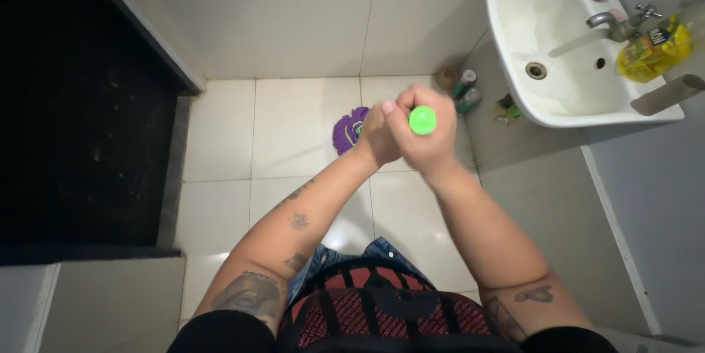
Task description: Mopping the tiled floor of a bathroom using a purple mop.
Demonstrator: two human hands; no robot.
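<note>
Both my hands grip a mop handle seen end-on, its bright green cap (pixel 422 119) facing the camera. My right hand (pixel 424 140) wraps the handle just below the cap. My left hand (pixel 377 136) clasps it from the left, pressed against the right hand. The purple mop head (pixel 347 130) rests on the pale tiled floor (pixel 294 118) beyond my left hand, partly hidden by it. The shaft itself is hidden by my hands.
A white wall-hung sink (pixel 514 66) with a metal tap (pixel 615 24) is at upper right; a yellow packet (pixel 653 50) lies on its rim. Several small bottles (pixel 464 92) stand on the floor under it. A dark doorway (pixel 81 103) lies left.
</note>
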